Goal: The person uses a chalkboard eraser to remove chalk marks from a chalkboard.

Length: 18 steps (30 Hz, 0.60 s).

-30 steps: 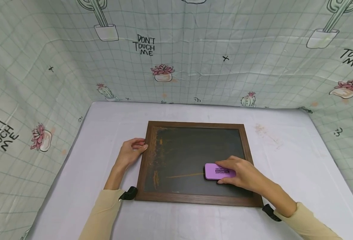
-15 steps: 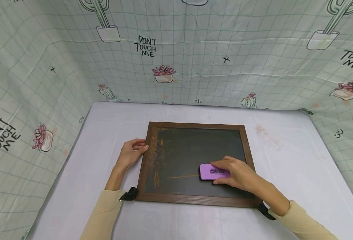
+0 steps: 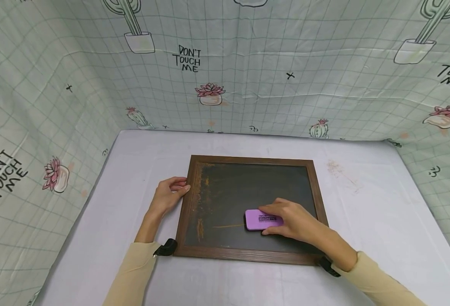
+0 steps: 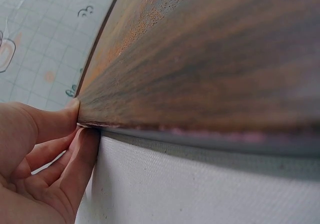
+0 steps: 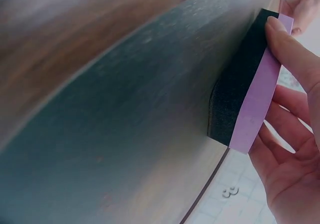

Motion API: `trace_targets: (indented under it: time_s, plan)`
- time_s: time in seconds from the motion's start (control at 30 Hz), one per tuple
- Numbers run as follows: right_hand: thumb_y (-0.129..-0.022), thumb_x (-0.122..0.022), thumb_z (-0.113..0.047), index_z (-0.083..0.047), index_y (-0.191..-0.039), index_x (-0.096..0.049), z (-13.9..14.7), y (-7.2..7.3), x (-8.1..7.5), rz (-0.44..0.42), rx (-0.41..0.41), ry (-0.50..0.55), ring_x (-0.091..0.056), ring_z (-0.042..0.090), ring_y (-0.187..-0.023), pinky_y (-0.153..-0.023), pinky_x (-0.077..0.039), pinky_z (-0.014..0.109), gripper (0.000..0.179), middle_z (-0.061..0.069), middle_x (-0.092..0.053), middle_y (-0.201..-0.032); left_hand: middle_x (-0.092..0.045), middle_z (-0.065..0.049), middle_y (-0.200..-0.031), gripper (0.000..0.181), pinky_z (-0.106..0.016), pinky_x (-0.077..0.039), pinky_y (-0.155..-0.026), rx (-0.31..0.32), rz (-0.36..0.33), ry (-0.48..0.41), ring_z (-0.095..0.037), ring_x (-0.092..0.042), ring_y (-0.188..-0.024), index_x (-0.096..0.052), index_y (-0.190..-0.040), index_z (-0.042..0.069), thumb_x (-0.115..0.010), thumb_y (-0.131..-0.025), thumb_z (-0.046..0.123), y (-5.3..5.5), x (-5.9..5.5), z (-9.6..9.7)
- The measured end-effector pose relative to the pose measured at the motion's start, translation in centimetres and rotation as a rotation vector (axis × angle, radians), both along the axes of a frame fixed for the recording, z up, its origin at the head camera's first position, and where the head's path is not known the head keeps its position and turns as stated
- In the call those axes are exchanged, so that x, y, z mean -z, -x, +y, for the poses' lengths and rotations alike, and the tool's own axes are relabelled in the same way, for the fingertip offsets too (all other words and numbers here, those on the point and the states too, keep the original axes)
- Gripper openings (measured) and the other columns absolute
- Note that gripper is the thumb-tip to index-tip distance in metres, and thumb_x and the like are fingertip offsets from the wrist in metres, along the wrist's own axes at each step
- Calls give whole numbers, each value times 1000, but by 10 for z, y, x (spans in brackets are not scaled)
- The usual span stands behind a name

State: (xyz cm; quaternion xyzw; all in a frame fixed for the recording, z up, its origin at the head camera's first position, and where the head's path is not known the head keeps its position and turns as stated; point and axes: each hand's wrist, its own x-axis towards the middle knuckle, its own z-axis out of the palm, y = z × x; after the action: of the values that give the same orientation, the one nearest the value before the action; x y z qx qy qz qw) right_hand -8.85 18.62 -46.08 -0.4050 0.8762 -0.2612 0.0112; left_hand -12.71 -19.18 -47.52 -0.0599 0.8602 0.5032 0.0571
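Note:
A small chalkboard [image 3: 255,187] in a brown wooden frame lies on the table. Its dark face carries orange chalk smears down the left side and a thin orange line [image 3: 226,226] low on the board. My right hand [image 3: 291,221] grips a purple magnetic eraser [image 3: 252,220] by its long sides, thumb near me, its black felt against the board in the right wrist view. At the frame's left edge, my left hand [image 3: 166,197] pinches the wood; the left wrist view puts the thumb on top and a finger [image 4: 82,156] at the underside.
A white cloth [image 3: 144,153] covers the table, with a faint orange smudge [image 3: 339,172] right of the board. Behind and at both sides hangs a grid-patterned curtain [image 3: 247,55] printed with potted plants and lettering. Black straps [image 3: 166,247] sit at both wrists.
The right hand has slid the eraser leftward along the thin orange line, covering more of its right end. My left hand keeps its place on the frame.

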Motion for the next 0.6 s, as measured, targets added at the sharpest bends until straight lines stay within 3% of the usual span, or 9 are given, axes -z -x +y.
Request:
trace_targets:
  time_s: [0.33,0.6]
  plan:
    - [-80,-90,-34,-1,-122,-74,-16,4,0,9,-38,3,-55,7,-84,-69,-50,23,56,2,-75,-105,-70,-22,-114,38,-37,-51,-85,5,47,-16,-30,-68,-98,-65,-128,-8,-72,-97,12,-2,-2,1]
    - [-81,-89,-34,-1,-123,-74,-28,7,1,11,-65,8,-54,8,-83,-68,-48,22,56,3,-75,-106,-68,-23,-121,39,-37,-49,-89,0,-7,-2,-34,-66,-105,-63,-133,-6,-70,-99,12,0,0,0]
